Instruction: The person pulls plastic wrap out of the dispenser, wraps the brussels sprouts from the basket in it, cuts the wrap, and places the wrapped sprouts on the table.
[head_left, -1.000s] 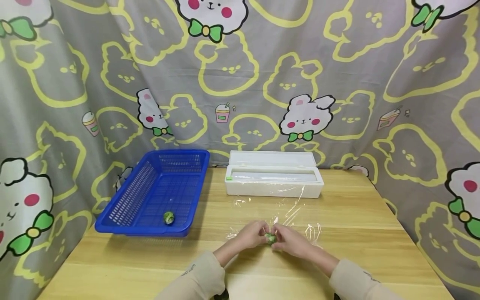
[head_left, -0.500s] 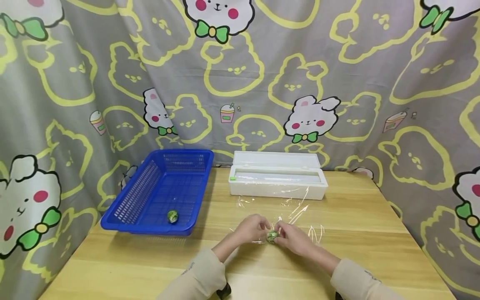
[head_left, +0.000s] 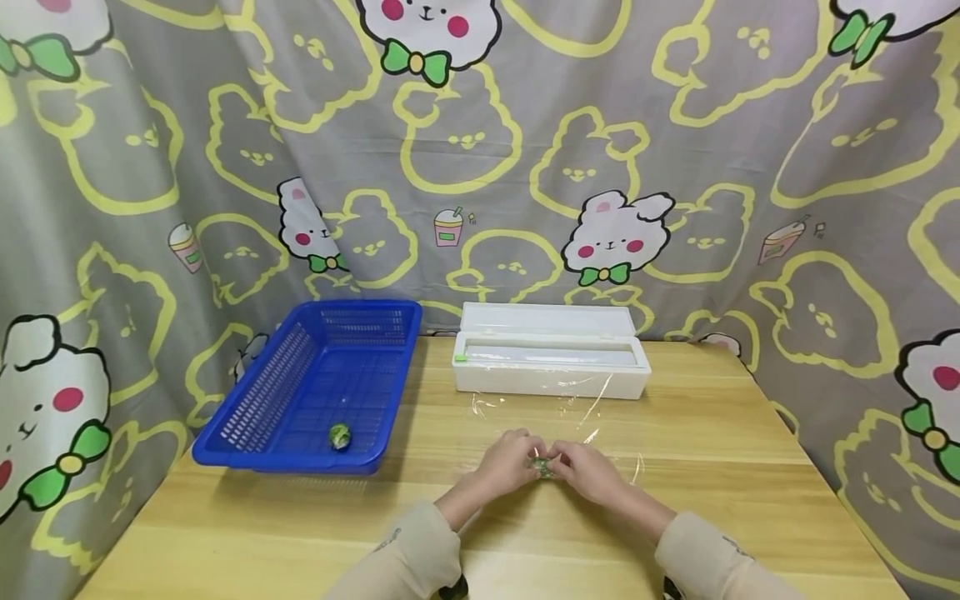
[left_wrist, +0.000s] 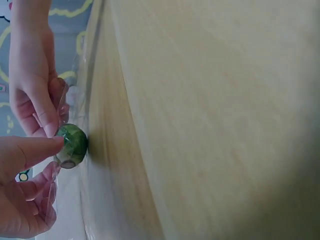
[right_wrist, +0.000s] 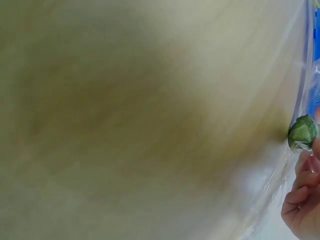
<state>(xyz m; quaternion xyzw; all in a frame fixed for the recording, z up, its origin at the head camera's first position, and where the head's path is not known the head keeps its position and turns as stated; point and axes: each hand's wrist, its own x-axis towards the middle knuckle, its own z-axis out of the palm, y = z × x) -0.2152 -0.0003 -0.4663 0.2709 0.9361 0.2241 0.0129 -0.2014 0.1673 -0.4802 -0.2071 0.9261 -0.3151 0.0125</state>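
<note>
A small green Brussels sprout (head_left: pixel 543 468) sits on the table under both hands, on a sheet of clear plastic wrap (left_wrist: pixel 52 192). My left hand (head_left: pixel 510 463) pinches the wrap, its thumb lying against the sprout in the left wrist view. From the other side my right hand (head_left: pixel 588 472) pinches the wrap close to the sprout, fingertips near the left ones. Film is drawn up at the sprout's sides, and the cut stem end shows in the left wrist view. In the right wrist view the sprout (right_wrist: pixel 302 132) appears at the right edge beside the right fingers.
Behind the hands stands a white plastic-wrap box (head_left: pixel 551 382), lid raised, with film running from it toward the hands. A blue basket (head_left: pixel 378 454) at the left holds another Brussels sprout (head_left: pixel 340 436). A patterned curtain (head_left: pixel 480 167) hangs behind the wooden table (head_left: pixel 750 492).
Both hands have stayed around the sprout, shifting their fingers. The left fingers have closed in, and more of the sprout is covered than half a second ago. The camera view has swayed slightly.
</note>
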